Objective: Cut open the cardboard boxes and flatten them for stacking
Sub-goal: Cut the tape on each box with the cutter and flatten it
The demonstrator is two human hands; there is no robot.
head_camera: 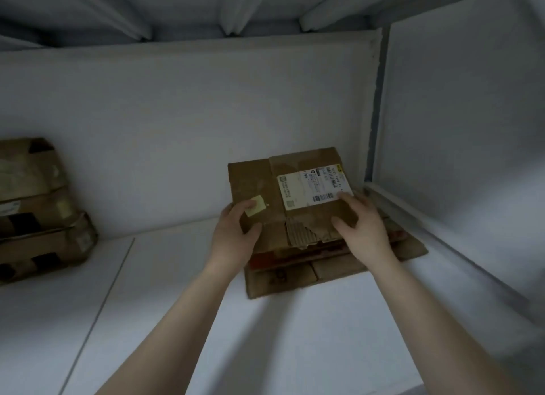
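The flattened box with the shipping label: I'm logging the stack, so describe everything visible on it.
The flattened box is brown corrugated cardboard lying on a stack of flattened cartons by a white wall. A white barcoded shipping label sits on its right half, a small yellow sticker near its left edge. Its near edge is torn, baring the fluting. The left hand holds its near-left corner; the right hand rests on its right side.

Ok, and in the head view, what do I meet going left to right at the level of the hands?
Pile of cardboard boxes → left hand → torn corrugated patch on the flattened box → right hand → white side wall.
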